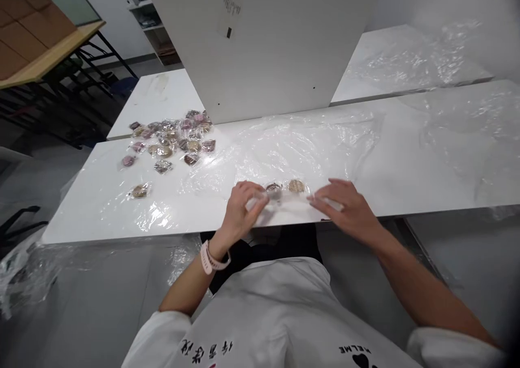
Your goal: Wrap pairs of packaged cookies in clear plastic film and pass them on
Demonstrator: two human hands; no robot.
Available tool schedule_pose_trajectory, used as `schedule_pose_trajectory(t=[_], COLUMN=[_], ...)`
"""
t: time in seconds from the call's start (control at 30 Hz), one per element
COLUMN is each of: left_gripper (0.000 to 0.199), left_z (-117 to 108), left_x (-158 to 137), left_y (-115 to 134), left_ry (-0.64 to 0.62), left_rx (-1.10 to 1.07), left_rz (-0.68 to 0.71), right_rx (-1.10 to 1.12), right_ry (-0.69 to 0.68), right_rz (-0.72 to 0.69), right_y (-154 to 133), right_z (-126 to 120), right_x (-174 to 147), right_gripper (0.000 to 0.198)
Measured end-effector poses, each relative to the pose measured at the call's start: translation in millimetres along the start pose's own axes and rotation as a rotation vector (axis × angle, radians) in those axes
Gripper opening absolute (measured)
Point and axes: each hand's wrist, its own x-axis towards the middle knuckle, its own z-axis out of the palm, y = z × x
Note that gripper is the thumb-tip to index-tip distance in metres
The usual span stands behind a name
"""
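My left hand [244, 208], with a pale pink watch band at the wrist, pinches one end of a clear plastic bag [289, 196] above the table's near edge. Thumb and fingers of my right hand [347, 206] close on the bag's other end. It looks stretched between both hands and is slightly blurred. Just behind it lies a tan round piece in a clear wrapper [296, 185]. A dark reddish-brown wrapped piece [273, 186] sits beside my left fingers, partly covered by the bag.
Several small wrapped pieces [164, 151], pink, tan and brown, are heaped on the white table [101, 194] at left. One tan wrapped piece [140, 191] lies apart. Clear plastic film [309, 146] covers the tabletop. A large white panel [268, 53] stands behind.
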Motion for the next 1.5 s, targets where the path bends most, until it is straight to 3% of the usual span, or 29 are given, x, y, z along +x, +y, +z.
schedule_pose_trajectory(t=[0.1, 0.2, 0.3, 0.37, 0.4, 0.43, 0.5, 0.57, 0.6, 0.77, 0.87, 1.03, 1.1, 1.2, 1.27, 1.33, 1.4, 1.5], left_gripper=[0.019, 0.004, 0.037, 0.042, 0.039, 0.038, 0.042, 0.052, 0.053, 0.024, 0.023, 0.020, 0.016, 0.035, 0.039, 0.041, 0.040, 0.027], left_z=[9, 18, 13, 4, 0, -4, -9, -10, -9, -2, 1, 10, 12, 8, 1, -5, -8, -7], left_x=[39, 58, 49, 35, 27, 21, 14, 15, 17, 36, 42, 50, 51, 43, 35, 27, 25, 34], left_y=[-19, -39, -43, -35, -30, -24, -16, -15, -16, -31, -34, -33, -32, -30, -31, -34, -39, -43], left_ry=[0.015, -0.087, 0.011, 0.148, 0.148, 0.082, -0.178, -0.396, -0.432, -0.313, -0.266, -0.283, -0.232, -0.109, -0.160, -0.282, -0.342, -0.326], left_rx=[0.222, 0.411, 0.436, 0.381, 0.314, 0.224, 0.038, -0.071, -0.093, -0.082, -0.065, 0.069, 0.218, 0.402, 0.372, 0.290, 0.242, 0.237], left_rz=[-0.138, -0.234, -0.207, -0.121, -0.056, 0.011, 0.103, 0.101, 0.071, -0.160, -0.285, -0.382, -0.383, -0.177, 0.035, 0.157, 0.143, 0.019], right_rx=[0.028, -0.199, -0.418, -0.413, -0.360, -0.284, -0.134, -0.063, -0.054, -0.003, 0.005, -0.009, -0.139, -0.341, -0.336, -0.267, -0.207, -0.181], right_ry=[-0.145, -0.142, 0.046, 0.151, 0.138, 0.075, -0.133, -0.289, -0.319, -0.253, -0.193, -0.274, -0.192, -0.006, -0.023, -0.114, -0.159, -0.112], right_rz=[0.087, 0.186, 0.137, 0.054, 0.000, -0.055, -0.135, -0.127, -0.102, -0.017, 0.091, 0.348, 0.376, 0.194, -0.010, -0.137, -0.158, -0.067], right_y=[35, 62, 63, 52, 46, 40, 34, 37, 41, 54, 49, 42, 40, 39, 39, 39, 41, 43], right_z=[7, 19, 13, 3, -1, -3, -1, 9, 15, 26, 23, 26, 29, 30, 27, 26, 26, 28], right_x=[51, 74, 66, 51, 43, 37, 27, 23, 23, 27, 32, 46, 50, 45, 36, 25, 18, 20], right_gripper=[0.028, 0.037, 0.043, 0.036, 0.034, 0.033, 0.041, 0.052, 0.054, 0.041, 0.040, 0.047, 0.040, 0.031, 0.030, 0.035, 0.039, 0.036])
